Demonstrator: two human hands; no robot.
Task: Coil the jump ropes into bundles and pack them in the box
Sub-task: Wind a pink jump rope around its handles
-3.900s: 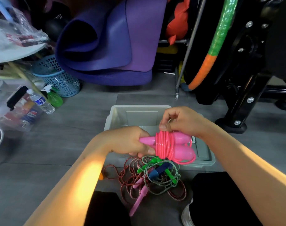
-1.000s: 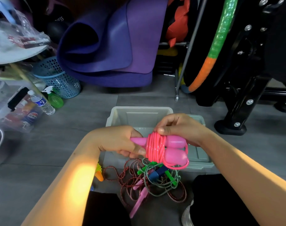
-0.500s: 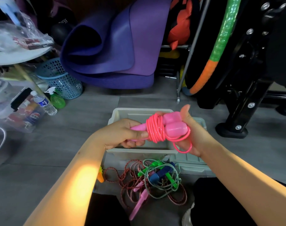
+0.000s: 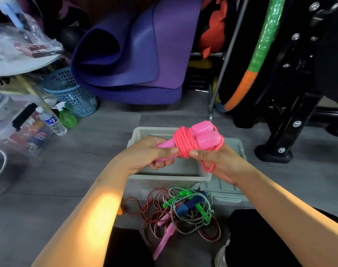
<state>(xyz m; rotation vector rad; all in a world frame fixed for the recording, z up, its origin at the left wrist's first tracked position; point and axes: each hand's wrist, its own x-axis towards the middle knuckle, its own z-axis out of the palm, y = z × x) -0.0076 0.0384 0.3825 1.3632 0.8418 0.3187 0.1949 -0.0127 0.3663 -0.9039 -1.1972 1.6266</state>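
Both hands held the pink jump rope [image 4: 191, 141] just above the grey box [image 4: 170, 177] — the cord wound tight around its two handles. The left hand [image 4: 150, 153] had its fingers clenched on the handles' narrow ends; the right hand [image 4: 216, 160] pinched the coil, a loose loop hanging over its palm. On the floor just in front of the box lay a tangle of other ropes [image 4: 183, 212] — red, green, blue-handled.
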